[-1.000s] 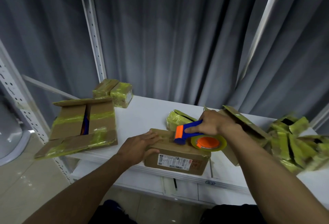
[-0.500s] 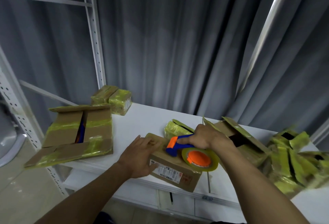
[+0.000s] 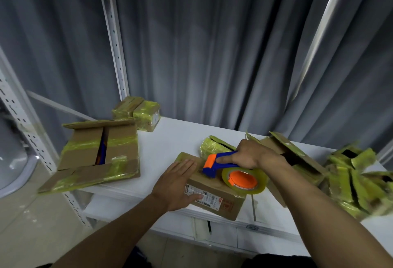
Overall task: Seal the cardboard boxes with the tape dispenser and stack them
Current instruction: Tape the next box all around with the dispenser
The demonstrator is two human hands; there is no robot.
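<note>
You're pinning the lower-centre box with a flat left hand, right hand gripping the tape dispenser; draw it straight.

1 tape dispenser. 6 sep. boxes: labelled box mid, big box at 9 o'clock, 2 small boxes at 11, taped box at 12, open box at 2. Heap at 3: can't count.

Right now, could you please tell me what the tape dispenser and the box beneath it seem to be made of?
Tape dispenser: probably moulded plastic, smooth and slightly shiny, in solid blue and orange. Its roll looks like glossy, yellowish see-through film. Box: cardboard, judging by its matte brown surface; the label on its side looks like white printed paper.
</note>
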